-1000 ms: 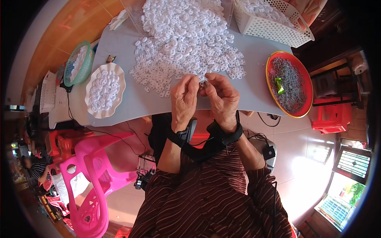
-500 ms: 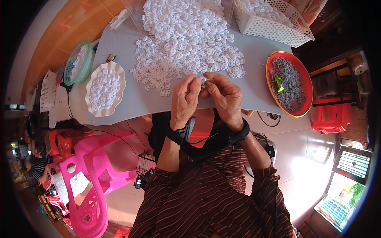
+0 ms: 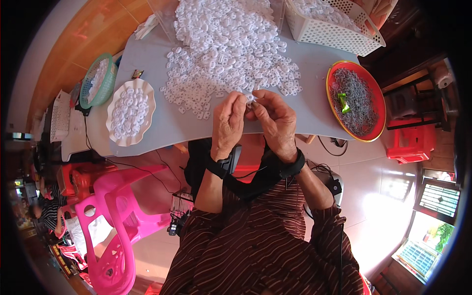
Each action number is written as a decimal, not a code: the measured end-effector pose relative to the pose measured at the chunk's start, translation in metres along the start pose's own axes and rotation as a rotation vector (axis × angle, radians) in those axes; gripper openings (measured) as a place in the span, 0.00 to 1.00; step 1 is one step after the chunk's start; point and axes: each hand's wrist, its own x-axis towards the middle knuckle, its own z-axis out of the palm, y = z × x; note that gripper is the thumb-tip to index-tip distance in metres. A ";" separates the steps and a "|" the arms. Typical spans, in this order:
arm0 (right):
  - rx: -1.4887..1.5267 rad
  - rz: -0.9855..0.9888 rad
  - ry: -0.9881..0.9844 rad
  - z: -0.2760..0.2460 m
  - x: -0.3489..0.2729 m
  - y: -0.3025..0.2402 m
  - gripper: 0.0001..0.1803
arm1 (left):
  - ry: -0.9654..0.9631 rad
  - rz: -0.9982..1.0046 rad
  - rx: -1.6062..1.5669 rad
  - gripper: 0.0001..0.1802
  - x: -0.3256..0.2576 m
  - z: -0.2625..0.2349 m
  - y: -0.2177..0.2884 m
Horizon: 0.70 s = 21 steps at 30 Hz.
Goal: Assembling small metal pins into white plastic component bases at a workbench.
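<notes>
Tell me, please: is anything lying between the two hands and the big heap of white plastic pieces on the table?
Nothing visible does. The left hand and right hand meet at the near edge of the heap of white pieces, pinching one small white piece between the fingertips.

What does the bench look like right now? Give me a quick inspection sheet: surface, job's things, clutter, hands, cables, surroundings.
Surface: grey table, mostly covered at the far middle.
Job's things: big heap of small white plastic pieces; one white piece pinched between both hands.
Clutter: white scalloped plate of white pieces, green mesh basket, white slotted basket, red round tray of grey metal bits with a green scrap.
Hands: left hand and right hand meet at the table's near edge, fingertips closed on the piece; black band on each wrist.
Cables: black cords under the table.
Surroundings: pink plastic chair, red stool, tiled floor.
</notes>
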 end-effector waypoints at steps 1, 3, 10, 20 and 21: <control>0.004 0.005 0.009 0.000 -0.001 0.000 0.12 | 0.012 0.028 0.026 0.11 0.000 0.000 0.000; 0.022 -0.009 0.027 0.003 -0.002 0.001 0.11 | 0.025 0.035 0.041 0.11 0.000 0.001 0.002; 0.065 -0.037 0.064 0.007 -0.003 0.003 0.10 | 0.048 -0.050 0.008 0.13 0.000 0.002 0.002; 0.062 -0.009 0.076 0.004 -0.002 0.002 0.11 | 0.034 -0.001 0.036 0.12 0.000 0.003 0.004; 0.044 -0.016 0.069 0.004 -0.001 0.003 0.10 | 0.029 -0.013 0.028 0.12 0.000 0.002 0.004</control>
